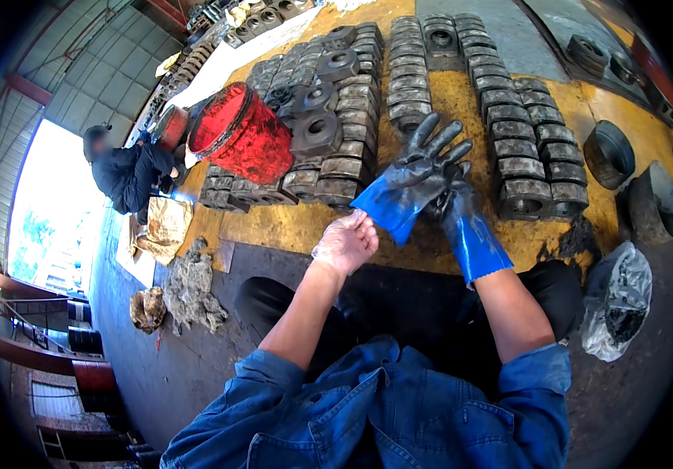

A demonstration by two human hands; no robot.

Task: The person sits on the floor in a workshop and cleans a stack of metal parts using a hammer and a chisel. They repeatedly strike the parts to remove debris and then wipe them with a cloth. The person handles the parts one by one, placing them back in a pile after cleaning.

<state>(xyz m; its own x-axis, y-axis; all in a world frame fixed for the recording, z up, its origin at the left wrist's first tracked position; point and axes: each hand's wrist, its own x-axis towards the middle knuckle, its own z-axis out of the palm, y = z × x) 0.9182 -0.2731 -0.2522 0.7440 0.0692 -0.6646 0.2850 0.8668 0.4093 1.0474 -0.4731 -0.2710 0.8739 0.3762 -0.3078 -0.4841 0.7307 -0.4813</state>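
My bare left hand point(347, 241) is closed on the cuff edge of a blue work glove point(393, 201) with a blackened palm and fingers. That glove's black fingers point up and away from me, spread apart. My right hand point(460, 209) wears a matching blue and black glove, its cuff round my wrist. Its fingers are closed against the loose glove near the palm, partly hidden behind it. Just beyond both hands stand rows of greasy dark metal blocks point(521, 148) with round holes.
A red, black-smeared bucket point(262, 141) stands on blocks at the left. Rags point(195, 285) lie on the floor at left, a clear plastic bag point(619, 301) at right. Metal rings point(611, 156) stand far right. A person in dark clothes point(127, 173) crouches at far left.
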